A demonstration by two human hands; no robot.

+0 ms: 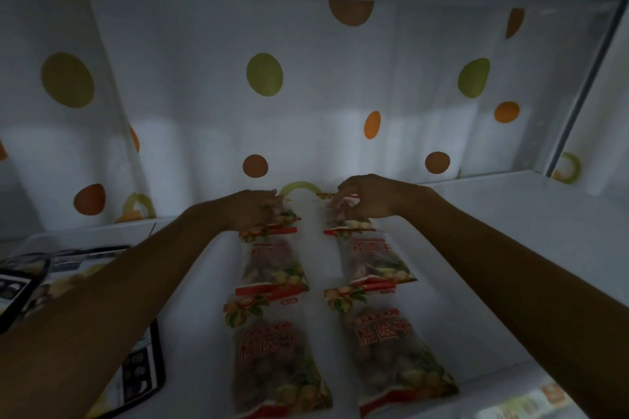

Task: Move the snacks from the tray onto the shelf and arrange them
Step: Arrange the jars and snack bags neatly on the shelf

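Snack packets lie flat on the white shelf (510, 248) in two columns running from the front edge to the spotted back panel (204, 95), with a bare strip between them. Your left hand (253, 209) pinches the top edge of the rear left packet (272, 219), and your right hand (366, 196) pinches the top edge of the rear right packet (347, 219); both sit directly under your fingers, at the far end of each column. Risk noted: each rear packet overlaps the middle packet (272, 265) ahead of it, so a tug backward could drag the row askew. The film looks slick; a light pinch may slip. Dark packages (136, 367) at left lie under your forearm and could be nudged.
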